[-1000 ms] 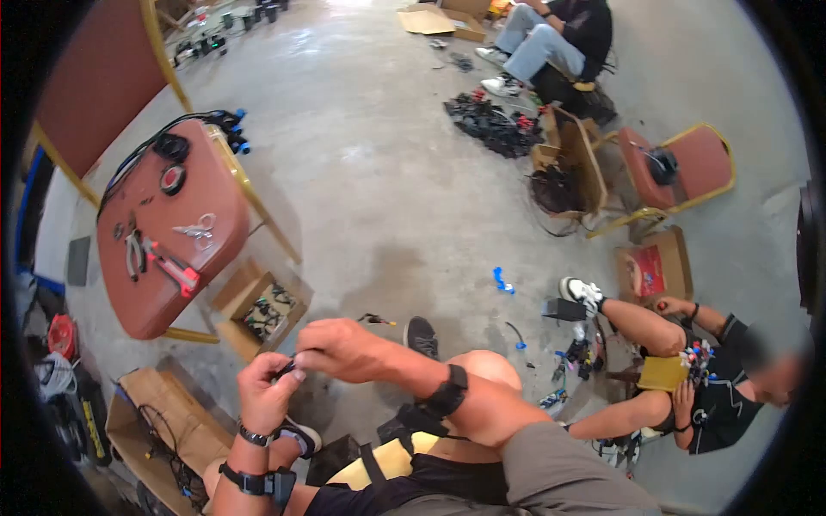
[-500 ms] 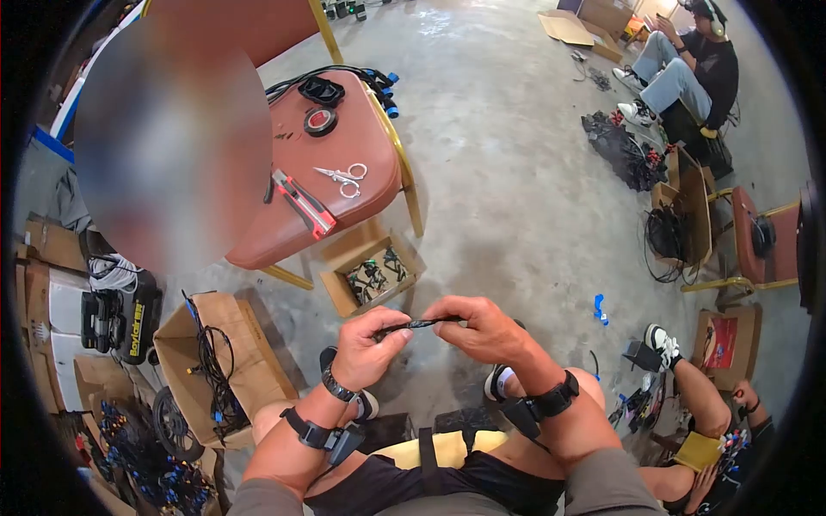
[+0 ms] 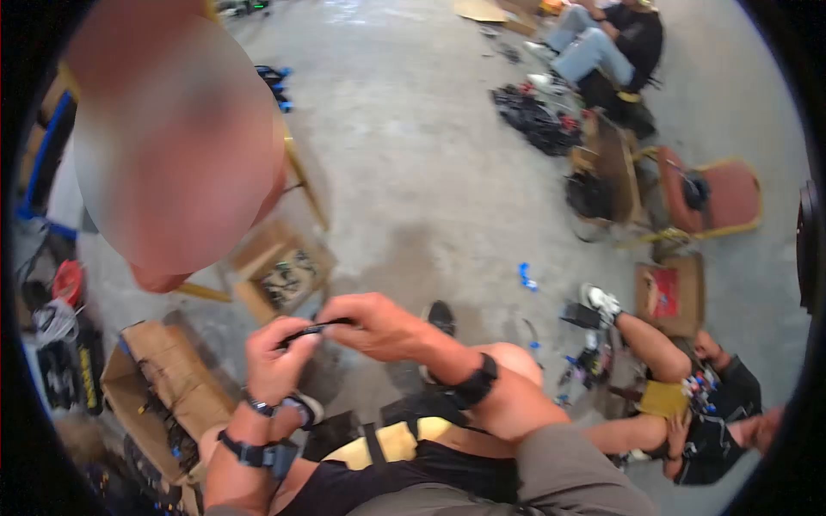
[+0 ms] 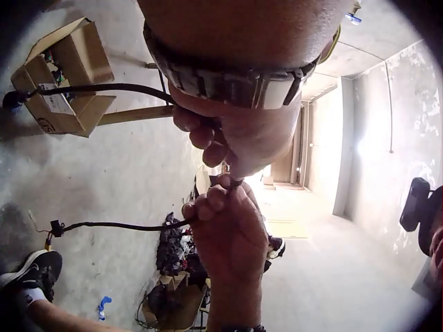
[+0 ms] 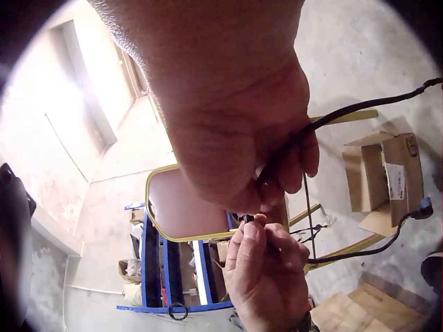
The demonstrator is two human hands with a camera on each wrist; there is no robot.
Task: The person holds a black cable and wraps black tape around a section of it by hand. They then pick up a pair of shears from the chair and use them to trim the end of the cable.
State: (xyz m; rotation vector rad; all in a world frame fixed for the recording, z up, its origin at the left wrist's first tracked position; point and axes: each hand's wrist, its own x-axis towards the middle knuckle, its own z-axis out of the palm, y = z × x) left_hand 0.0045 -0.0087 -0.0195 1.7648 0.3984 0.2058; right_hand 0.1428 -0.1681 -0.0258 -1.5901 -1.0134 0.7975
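- Head view is showing me holding a thin black cable [image 3: 314, 328] above my knees, stretched across the small gap between my two hands.
- My left hand [image 3: 274, 361] is pinching the cable between thumb and curled fingers.
- My right hand [image 3: 370, 325] is gripping it from the other side, with the fingers curled over it and the knuckles up.
- My fingertips are sitting very close together. I cannot tell whether they are touching.
- From the left wrist view, the cable is trailing away from each hand as a separate black strand, and each strand is ending in a small dark connector.
- An open cardboard box [image 3: 280, 275] with dark parts inside is standing on the concrete floor [image 3: 430, 172] just beyond my hands.
- A larger cardboard carton [image 3: 159, 378] holding dark cables is lying near my left knee.
- Another person [image 3: 688, 396] is sitting on the floor to my right, well apart from my hands.
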